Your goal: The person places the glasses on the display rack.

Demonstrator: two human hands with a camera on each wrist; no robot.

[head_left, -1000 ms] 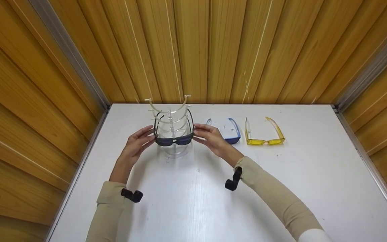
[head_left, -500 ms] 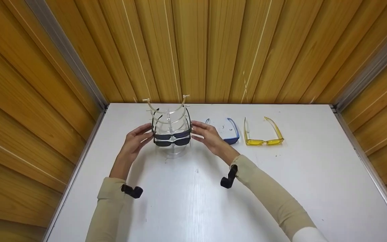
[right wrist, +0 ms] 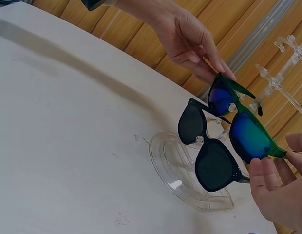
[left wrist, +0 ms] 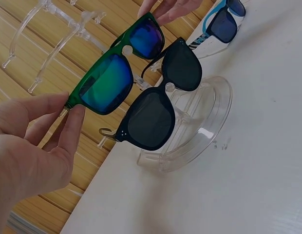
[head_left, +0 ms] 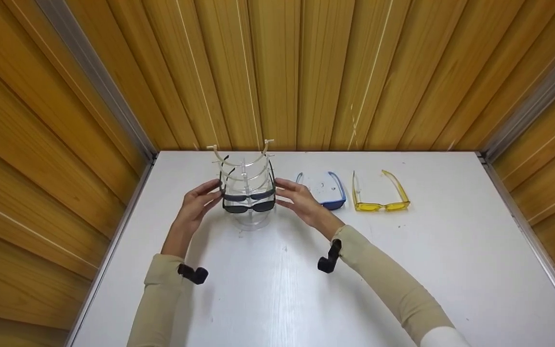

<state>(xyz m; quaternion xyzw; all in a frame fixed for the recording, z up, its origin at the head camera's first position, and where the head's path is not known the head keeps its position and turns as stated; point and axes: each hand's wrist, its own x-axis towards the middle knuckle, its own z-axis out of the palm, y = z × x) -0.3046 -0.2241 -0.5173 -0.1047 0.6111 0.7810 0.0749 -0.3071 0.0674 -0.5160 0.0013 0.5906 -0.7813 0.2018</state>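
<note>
Green-framed sunglasses (left wrist: pixel 106 84) with mirrored blue-green lenses sit level in front of a clear display stand (left wrist: pixel 220 114). My left hand (head_left: pixel 195 205) pinches one end of their frame near the hinge. The opposite end is gripped by the fingers of my right hand (head_left: pixel 301 200). Directly below, black sunglasses (right wrist: pixel 217 165) with dark lenses rest on the stand's lower tier. In the head view the green pair looks dark, its temples reaching back along the stand. Whether its bridge bears on a stand peg is hard to tell.
Right of the stand, blue sunglasses (head_left: pixel 334 204) lie on the white table (head_left: pixel 277 289), with yellow glasses (head_left: pixel 382 207) beyond them, temples unfolded. Upper stand arms (head_left: pixel 241 164) rise bare behind the held pair. Wood-patterned panels (head_left: pixel 325 72) enclose the table's back and sides.
The green sunglasses have gone up and back slightly, from overlapping the black pair to showing above it. Both hands moved with them and keep their hold. Little differs over the last half second.
</note>
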